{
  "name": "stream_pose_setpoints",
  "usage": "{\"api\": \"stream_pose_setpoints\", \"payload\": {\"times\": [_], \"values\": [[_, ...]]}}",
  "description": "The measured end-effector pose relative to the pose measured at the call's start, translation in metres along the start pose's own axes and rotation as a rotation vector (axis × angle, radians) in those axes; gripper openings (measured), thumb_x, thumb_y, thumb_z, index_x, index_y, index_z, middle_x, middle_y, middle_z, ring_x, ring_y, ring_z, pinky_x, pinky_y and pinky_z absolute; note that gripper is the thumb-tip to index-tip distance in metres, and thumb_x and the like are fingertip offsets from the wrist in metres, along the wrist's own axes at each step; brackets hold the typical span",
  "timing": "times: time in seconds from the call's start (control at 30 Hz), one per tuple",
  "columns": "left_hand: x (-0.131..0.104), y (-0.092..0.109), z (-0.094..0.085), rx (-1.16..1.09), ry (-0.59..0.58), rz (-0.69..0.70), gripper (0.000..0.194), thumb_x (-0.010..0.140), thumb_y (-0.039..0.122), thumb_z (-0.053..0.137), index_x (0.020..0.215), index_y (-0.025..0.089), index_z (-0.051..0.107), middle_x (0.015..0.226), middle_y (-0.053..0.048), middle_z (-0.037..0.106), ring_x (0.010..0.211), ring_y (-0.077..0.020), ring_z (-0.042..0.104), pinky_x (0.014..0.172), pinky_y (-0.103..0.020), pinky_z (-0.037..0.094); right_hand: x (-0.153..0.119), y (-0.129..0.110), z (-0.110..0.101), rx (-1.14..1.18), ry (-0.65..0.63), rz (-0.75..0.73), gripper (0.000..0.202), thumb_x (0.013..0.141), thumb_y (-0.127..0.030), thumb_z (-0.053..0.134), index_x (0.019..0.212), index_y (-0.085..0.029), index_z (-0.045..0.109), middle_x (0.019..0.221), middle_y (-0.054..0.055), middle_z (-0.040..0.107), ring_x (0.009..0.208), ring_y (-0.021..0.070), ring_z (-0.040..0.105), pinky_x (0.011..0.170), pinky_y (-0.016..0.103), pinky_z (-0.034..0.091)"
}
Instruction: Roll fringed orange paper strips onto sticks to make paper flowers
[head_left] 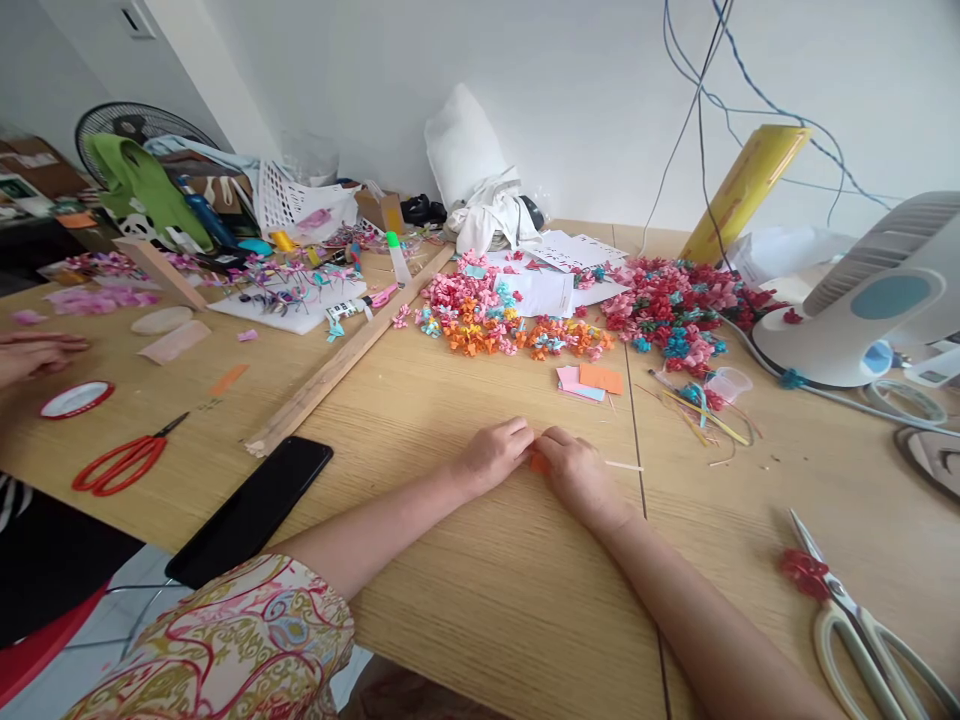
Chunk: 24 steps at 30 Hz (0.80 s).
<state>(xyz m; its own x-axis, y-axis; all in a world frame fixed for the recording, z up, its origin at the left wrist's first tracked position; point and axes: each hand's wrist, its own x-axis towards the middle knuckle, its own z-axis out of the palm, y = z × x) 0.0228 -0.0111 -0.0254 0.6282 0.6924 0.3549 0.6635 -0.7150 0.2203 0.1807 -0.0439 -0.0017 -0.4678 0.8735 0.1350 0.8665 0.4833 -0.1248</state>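
Observation:
My left hand (496, 456) and my right hand (581, 474) meet over the table, fingers pinched together. Between them a small piece of orange paper (538, 462) shows, mostly covered by the fingers. A thin pale strip (626, 466) sticks out to the right from beside my right hand; whether it is held I cannot tell. Just beyond the hands lie orange paper slips (601, 378) with pink and light blue ones beneath. Farther back spread heaps of small folded flowers, orange ones (472, 338) and red-pink ones (664, 300).
White-handled scissors (851, 610) lie at right, below a white fan (840, 310). A wooden bar (352, 355) crosses the table left of my hands, near a black phone (251, 510). Red scissors (127, 462) and another person's hand (37, 352) are at far left.

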Motion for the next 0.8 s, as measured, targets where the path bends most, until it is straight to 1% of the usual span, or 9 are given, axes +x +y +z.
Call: {"api": "stream_pose_setpoints", "payload": {"times": [0.17, 0.4, 0.6, 0.8], "values": [[0.001, 0.0, -0.002, 0.027, 0.0, 0.024, 0.017, 0.086, 0.02, 0.04, 0.073, 0.014, 0.049, 0.075, -0.002, 0.05, 0.067, -0.0114, 0.051, 0.06, -0.021, 0.043, -0.001, -0.002, 0.002, 0.032, 0.022, 0.018, 0.015, 0.083, -0.015, 0.041, 0.088, -0.018, 0.055, 0.086, 0.004, 0.053, 0.072, 0.0121, 0.051, 0.067, 0.023, 0.036], [0.0, -0.001, -0.003, 0.036, -0.005, 0.052, 0.02, 0.087, 0.024, 0.037, 0.075, 0.014, 0.05, 0.074, -0.002, 0.05, 0.067, -0.0109, 0.052, 0.06, -0.021, 0.044, 0.0, 0.002, 0.008, 0.192, 0.094, 0.059, 0.02, 0.084, -0.014, 0.039, 0.094, -0.019, 0.055, 0.089, 0.004, 0.054, 0.08, 0.0119, 0.053, 0.069, 0.021, 0.038], [0.0, 0.0, -0.003, 0.091, -0.029, 0.084, 0.027, 0.089, 0.028, 0.031, 0.076, 0.014, 0.05, 0.073, -0.002, 0.049, 0.064, -0.0109, 0.051, 0.057, -0.021, 0.043, -0.001, 0.006, 0.011, 0.252, 0.123, 0.054, 0.023, 0.082, -0.011, 0.039, 0.091, -0.021, 0.057, 0.088, 0.003, 0.056, 0.08, 0.012, 0.054, 0.067, 0.02, 0.038], [0.0, 0.001, -0.002, 0.083, -0.038, 0.074, 0.022, 0.089, 0.025, 0.033, 0.077, 0.014, 0.049, 0.075, -0.002, 0.048, 0.065, -0.0106, 0.051, 0.059, -0.021, 0.044, -0.001, 0.006, 0.01, 0.255, 0.124, 0.045, 0.024, 0.081, -0.009, 0.038, 0.091, -0.021, 0.057, 0.088, 0.002, 0.056, 0.079, 0.0113, 0.054, 0.065, 0.019, 0.036]]}}
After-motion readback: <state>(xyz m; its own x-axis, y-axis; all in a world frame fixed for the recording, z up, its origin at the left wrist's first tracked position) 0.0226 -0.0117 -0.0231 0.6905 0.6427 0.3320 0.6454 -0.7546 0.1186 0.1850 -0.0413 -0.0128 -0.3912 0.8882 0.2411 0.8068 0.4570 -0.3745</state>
